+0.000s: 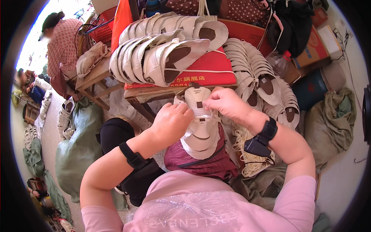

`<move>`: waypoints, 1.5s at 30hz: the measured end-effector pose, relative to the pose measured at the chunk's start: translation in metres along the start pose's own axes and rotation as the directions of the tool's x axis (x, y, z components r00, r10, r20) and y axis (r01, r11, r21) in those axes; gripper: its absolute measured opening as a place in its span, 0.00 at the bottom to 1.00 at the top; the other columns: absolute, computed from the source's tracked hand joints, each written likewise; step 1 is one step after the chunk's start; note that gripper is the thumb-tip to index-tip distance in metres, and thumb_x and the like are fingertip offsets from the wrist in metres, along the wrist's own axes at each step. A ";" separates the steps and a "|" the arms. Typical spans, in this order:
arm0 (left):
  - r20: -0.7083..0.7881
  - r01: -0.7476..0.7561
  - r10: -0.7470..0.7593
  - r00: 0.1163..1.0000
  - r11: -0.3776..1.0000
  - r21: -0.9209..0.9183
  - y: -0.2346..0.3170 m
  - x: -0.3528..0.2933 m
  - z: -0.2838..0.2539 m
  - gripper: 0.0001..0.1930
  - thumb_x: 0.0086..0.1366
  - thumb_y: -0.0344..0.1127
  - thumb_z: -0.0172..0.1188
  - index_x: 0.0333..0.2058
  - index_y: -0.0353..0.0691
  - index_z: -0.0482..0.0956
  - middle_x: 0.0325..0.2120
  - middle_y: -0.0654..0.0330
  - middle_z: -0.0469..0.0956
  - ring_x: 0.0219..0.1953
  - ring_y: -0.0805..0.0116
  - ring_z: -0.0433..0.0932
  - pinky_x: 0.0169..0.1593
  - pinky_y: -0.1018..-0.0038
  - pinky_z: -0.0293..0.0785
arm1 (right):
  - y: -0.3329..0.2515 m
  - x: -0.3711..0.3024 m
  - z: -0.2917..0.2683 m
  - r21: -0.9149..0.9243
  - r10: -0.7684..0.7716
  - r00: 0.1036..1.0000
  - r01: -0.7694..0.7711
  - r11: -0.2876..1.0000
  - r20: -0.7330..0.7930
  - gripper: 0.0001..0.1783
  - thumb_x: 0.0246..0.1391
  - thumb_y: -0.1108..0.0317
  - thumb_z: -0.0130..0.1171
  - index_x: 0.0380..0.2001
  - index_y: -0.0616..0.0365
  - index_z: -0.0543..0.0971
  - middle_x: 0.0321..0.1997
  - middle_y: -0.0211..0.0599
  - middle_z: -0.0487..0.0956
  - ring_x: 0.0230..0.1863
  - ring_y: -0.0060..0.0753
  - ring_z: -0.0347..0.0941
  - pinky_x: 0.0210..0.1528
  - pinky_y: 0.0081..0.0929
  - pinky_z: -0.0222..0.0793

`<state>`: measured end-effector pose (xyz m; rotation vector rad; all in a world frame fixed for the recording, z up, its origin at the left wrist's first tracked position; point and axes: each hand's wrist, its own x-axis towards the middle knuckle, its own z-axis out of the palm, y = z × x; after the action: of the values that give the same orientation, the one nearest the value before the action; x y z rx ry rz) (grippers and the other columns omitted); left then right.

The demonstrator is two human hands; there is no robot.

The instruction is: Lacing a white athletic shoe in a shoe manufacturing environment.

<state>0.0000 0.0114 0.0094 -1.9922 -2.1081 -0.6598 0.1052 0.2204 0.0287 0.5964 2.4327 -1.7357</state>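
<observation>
A white shoe upper (pixel 201 145) with a perforated tongue lies on my lap, over dark red cloth (pixel 179 154). My left hand (pixel 174 120) is closed at the upper's left edge, its fingertips curled against the eyelet side. On the opposite side my right hand (pixel 228 103) makes a pinch beside the tongue; whatever is between those fingertips is too small to make out. Just beyond, stacked white shoe uppers (pixel 154 58) rest on a red box (pixel 197 73) on a wooden bench (pixel 141 94).
More nested uppers (pixel 266 85) hang at the bench's right, above a bundle of cream laces (pixel 251 154). Green sacks (pixel 79 154) stand on the left, and another sack (pixel 328 127) on the right. Another person (pixel 63 46) sits at the far left.
</observation>
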 end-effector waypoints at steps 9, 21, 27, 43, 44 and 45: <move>0.130 0.033 -0.036 0.991 0.999 0.028 0.000 0.002 -0.010 0.07 0.56 0.32 0.64 0.33 0.40 0.77 0.30 0.58 0.72 0.35 0.56 0.75 0.41 0.61 0.71 | 0.012 -0.005 0.007 -0.150 -0.248 0.968 0.238 0.959 -0.049 0.11 0.58 0.63 0.63 0.35 0.61 0.82 0.40 0.30 0.72 0.36 0.20 0.70 0.40 0.22 0.67; 0.212 -0.010 0.034 0.977 0.994 -0.112 -0.020 0.012 -0.032 0.16 0.49 0.35 0.71 0.36 0.42 0.76 0.35 0.61 0.73 0.43 0.55 0.71 0.48 0.62 0.70 | 0.004 -0.017 0.011 -0.435 -0.374 0.925 0.366 0.823 0.072 0.12 0.52 0.66 0.64 0.39 0.57 0.78 0.42 0.35 0.69 0.39 0.32 0.72 0.43 0.28 0.71; 0.043 -0.080 0.087 0.995 0.987 -0.137 -0.023 0.002 -0.021 0.12 0.55 0.41 0.67 0.31 0.41 0.77 0.29 0.58 0.73 0.36 0.56 0.73 0.42 0.62 0.72 | 0.009 -0.017 0.016 -0.272 -0.394 0.919 0.376 0.886 -0.014 0.08 0.53 0.67 0.63 0.35 0.58 0.78 0.40 0.37 0.70 0.38 0.37 0.75 0.43 0.33 0.72; -0.035 0.505 -0.617 0.786 0.673 -0.540 0.002 0.003 0.020 0.10 0.60 0.33 0.64 0.24 0.31 0.80 0.29 0.61 0.71 0.28 0.72 0.71 0.32 0.74 0.67 | 0.021 -0.015 0.032 -0.189 -0.463 0.877 0.437 0.880 -0.129 0.08 0.60 0.70 0.57 0.37 0.61 0.82 0.42 0.34 0.73 0.39 0.30 0.74 0.44 0.27 0.71; -0.035 0.503 -0.617 0.786 0.672 -0.543 0.005 0.006 0.019 0.10 0.60 0.33 0.64 0.24 0.31 0.80 0.29 0.61 0.71 0.28 0.72 0.71 0.32 0.74 0.67 | 0.018 -0.018 0.032 -0.165 -0.433 0.892 0.411 0.897 -0.129 0.08 0.61 0.70 0.57 0.37 0.62 0.83 0.42 0.33 0.71 0.38 0.26 0.72 0.43 0.24 0.69; 0.104 0.531 -0.710 0.697 0.413 -0.740 0.006 0.012 0.014 0.12 0.62 0.35 0.64 0.24 0.32 0.80 0.31 0.63 0.71 0.30 0.73 0.71 0.34 0.75 0.67 | 0.016 -0.018 0.032 -0.168 -0.434 0.891 0.412 0.896 -0.131 0.08 0.61 0.70 0.57 0.37 0.62 0.83 0.42 0.33 0.71 0.38 0.26 0.72 0.43 0.24 0.69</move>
<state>0.0075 0.0285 0.0029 -1.0832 -2.6677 -2.0496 0.1234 0.1904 0.0083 0.2045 2.9489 -1.6882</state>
